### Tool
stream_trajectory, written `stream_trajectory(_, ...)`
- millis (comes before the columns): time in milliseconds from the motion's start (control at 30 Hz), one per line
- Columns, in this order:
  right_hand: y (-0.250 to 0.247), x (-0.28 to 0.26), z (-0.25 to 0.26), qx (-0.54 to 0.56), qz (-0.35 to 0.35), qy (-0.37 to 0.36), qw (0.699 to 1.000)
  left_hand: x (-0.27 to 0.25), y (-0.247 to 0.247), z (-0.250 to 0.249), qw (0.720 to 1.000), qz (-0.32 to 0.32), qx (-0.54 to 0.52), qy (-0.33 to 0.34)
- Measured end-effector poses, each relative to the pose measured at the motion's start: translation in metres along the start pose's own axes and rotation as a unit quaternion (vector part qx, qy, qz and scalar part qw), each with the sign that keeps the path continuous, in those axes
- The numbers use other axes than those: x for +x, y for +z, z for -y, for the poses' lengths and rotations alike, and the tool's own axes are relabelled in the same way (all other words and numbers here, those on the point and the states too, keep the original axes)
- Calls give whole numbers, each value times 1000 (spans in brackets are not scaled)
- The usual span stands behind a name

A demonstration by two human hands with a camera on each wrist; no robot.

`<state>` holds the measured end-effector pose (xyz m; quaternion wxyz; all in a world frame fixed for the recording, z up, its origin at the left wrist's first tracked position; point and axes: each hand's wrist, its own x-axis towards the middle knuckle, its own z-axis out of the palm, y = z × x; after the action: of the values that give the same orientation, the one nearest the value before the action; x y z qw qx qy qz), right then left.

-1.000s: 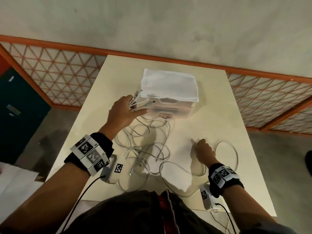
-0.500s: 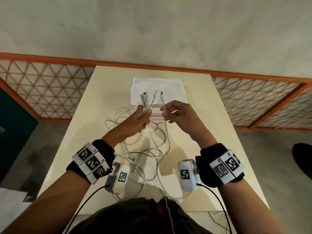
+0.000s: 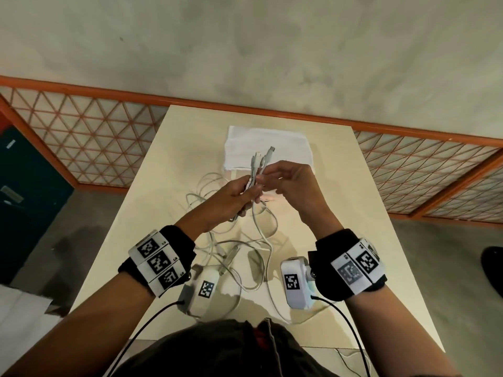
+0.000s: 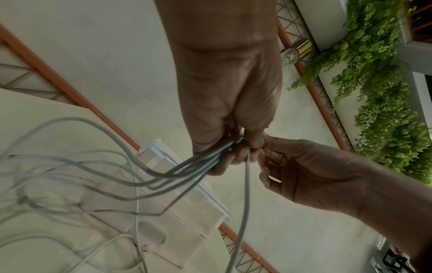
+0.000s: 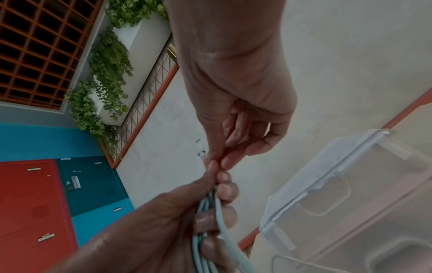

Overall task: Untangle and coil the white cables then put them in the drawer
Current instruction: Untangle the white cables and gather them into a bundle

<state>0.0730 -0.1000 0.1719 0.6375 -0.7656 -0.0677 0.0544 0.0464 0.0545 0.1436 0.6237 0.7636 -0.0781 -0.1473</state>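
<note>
Several white cables [image 3: 246, 242] lie tangled on the cream table [image 3: 351, 213]. Their ends are raised, with connectors [image 3: 261, 158] sticking up. My left hand [image 3: 249, 190] grips this bundle of cable ends [image 4: 194, 166] in a fist. My right hand [image 3: 268, 176] pinches one cable end against the bundle, between thumb and forefinger [image 5: 216, 164]. That single cable [image 4: 245, 194] hangs straight down from the pinch. Behind the hands stands the small translucent drawer unit [image 5: 350, 203], its drawers closed, with a white cloth [image 3: 269, 144] on top.
The table's far edge meets an orange-framed lattice railing [image 3: 89, 148]. Teal and red lockers [image 5: 70, 184] stand to the left. A grey floor [image 3: 435, 268] flanks the table on both sides, with a dark object [image 3: 492, 265] at the right edge.
My left hand lifted the cable ends from the drawer unit up over the table. My right hand picked a cable end off the table and brought it to the bundle.
</note>
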Motion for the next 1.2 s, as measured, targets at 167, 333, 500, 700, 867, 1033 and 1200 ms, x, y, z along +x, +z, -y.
stream_trajectory(167, 9, -3, -10, 19, -108, -35, 993, -3, -8, -10, 1000, 12, -1, 14)
stream_trajectory(333, 16, -8, -29, -16, 148, 5, 989, -4, -27, -28, 996, 14, -75, 55)
stream_trajectory(500, 39, -1, -11, -57, 239, -23, 969, -6, -29, -50, 964, 41, -244, 93)
stream_trajectory(700, 68, -1, -22, -127, 275, -28, 953, -9, -36, -74, 906, 81, -397, 125)
stream_trajectory(867, 45, 7, -77, -284, 184, -31, 940, -15, -65, -76, 913, 18, -385, 135)
stream_trajectory(1033, 19, 16, -73, -332, 159, -35, 929, -24, -65, -56, 985, -92, -104, 101)
stream_trajectory(1200, 5, 21, -26, -287, 164, -73, 941, -24, -59, -35, 986, -60, 150, 39)
